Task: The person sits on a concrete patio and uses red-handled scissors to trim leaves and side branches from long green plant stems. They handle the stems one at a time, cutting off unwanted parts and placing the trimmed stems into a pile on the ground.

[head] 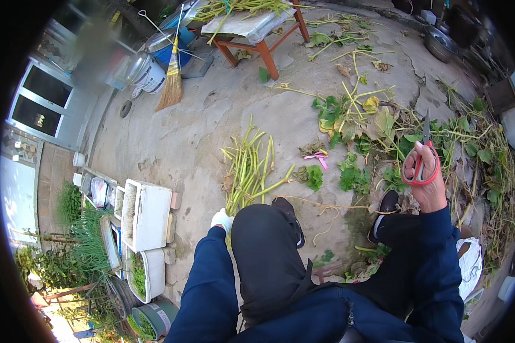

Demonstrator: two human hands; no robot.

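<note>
My left hand (222, 220), in a white glove, grips a bundle of long green stems (246, 169) beside my left knee. The cut stems fan out away from me, low over the concrete; part of the hand is hidden by the knee. On the other side, my bare right hand (427, 184) is raised, holding a pair of red-handled scissors (428, 148). Its fingers pass through the handle loops, and the blades point away from me, seemingly closed. Between my hands, a pink ribbon-like strip (319, 159) lies on the ground near green leaves (314, 177).
Leafy vines (459, 137) are heaped along the right. A wooden-legged stool (267, 58) bearing more stems stands ahead, near a straw broom (171, 88) and white bucket (148, 75). Foam planter boxes (152, 214) line the left. A metal basin (440, 45) sits far right.
</note>
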